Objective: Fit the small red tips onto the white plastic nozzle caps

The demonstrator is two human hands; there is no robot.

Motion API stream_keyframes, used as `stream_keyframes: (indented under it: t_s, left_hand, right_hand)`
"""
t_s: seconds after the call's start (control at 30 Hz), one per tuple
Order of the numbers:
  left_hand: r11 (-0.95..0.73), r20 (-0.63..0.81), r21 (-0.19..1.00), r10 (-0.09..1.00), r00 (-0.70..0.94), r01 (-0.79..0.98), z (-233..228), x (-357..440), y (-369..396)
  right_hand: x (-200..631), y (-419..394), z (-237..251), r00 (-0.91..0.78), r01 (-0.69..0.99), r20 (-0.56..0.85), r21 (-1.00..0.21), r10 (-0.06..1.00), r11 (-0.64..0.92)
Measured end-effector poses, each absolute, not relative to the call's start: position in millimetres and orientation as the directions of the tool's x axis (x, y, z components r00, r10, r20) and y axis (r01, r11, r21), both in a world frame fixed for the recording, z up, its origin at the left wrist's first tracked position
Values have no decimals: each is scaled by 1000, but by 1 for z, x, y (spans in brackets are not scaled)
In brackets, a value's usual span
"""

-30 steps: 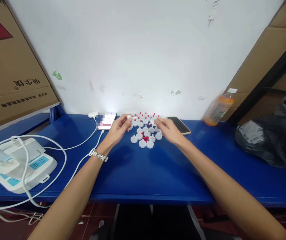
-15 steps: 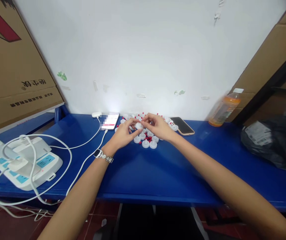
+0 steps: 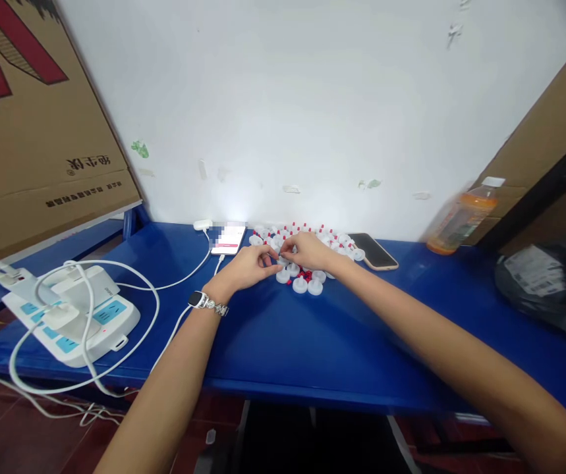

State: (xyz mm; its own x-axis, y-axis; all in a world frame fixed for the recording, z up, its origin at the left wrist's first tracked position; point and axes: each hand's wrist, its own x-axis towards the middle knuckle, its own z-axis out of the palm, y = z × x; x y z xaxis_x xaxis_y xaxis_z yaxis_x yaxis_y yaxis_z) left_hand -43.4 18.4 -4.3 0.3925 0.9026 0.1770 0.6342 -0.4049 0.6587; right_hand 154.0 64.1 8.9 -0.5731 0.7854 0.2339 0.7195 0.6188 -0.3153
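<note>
My left hand [image 3: 254, 266], wearing a watch on its wrist, has its thumb and fingers curled round a white round plastic cap [image 3: 283, 261], partly hidden between my hands. My right hand [image 3: 307, 251] comes in from the right, its thumb and forefinger pinched just above that cap. Whatever is in this pinch is too small to make out. Around and behind both hands lie several white caps [image 3: 315, 287], many with a small red tip on top. Loose red tips [image 3: 306, 275] are heaped among the nearest caps.
A lit phone [image 3: 229, 238] on a cable lies left of the caps, a dark phone [image 3: 372, 251] right of them. White power strip [image 3: 99, 332] and looping cables cover the blue table's [image 3: 312, 342] left side. An orange drink bottle [image 3: 465, 217] and black plastic bag [image 3: 549, 283] stand right.
The view has shifted a little, so everything sits further right. The cap between my hands is lower and more hidden; my left fingertips have moved down slightly.
</note>
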Motion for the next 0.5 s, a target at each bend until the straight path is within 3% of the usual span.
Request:
stream_keyframes:
  t_s: [0.23, 0.33, 0.5]
  left_hand:
    - [-488, 200, 643, 851, 486, 591, -6, -40, 19]
    - [-472, 182, 643, 859, 478, 603, 0, -42, 16]
    - [-429, 108, 717, 847, 520, 549, 5, -41, 12]
  right_hand:
    - [167, 28, 12, -531, 671, 390, -349, 752, 654]
    - [177, 8, 9, -583, 656, 353, -327, 732, 680]
    - [191, -5, 5, -579, 638, 305, -408, 756, 653]
